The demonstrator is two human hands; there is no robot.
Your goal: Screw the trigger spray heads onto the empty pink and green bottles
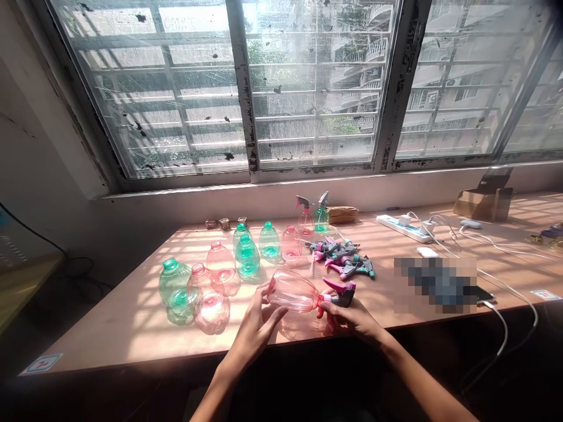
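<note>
1. While, in the head view, the left hand [260, 316] cups the base of a transparent pink bottle [294, 291], the right hand [352, 319] holds its neck end, fingers drawn in narrowly around the collar of a pink-triggered spray head [341, 290].
2. Held bottle: tilted onto its side, on the near side of the spray-head heap [349, 268]; whether the spray head is fully fastened cannot be told.
3. Left fingers: curved around the base, thumb spread apart on the near side.
4. Left of the heap: four green bottles [247, 258] and three other pink bottles [223, 264], upright, necks open.
5. Behind the heap: a pink spray bottle [305, 223] and a green spray bottle [322, 219], both with heads fitted, beside a brown case [343, 214].
6. Right of the heap: a white power strip [396, 227] and a dark phone [481, 293], partly obscured by pixelation.
</note>
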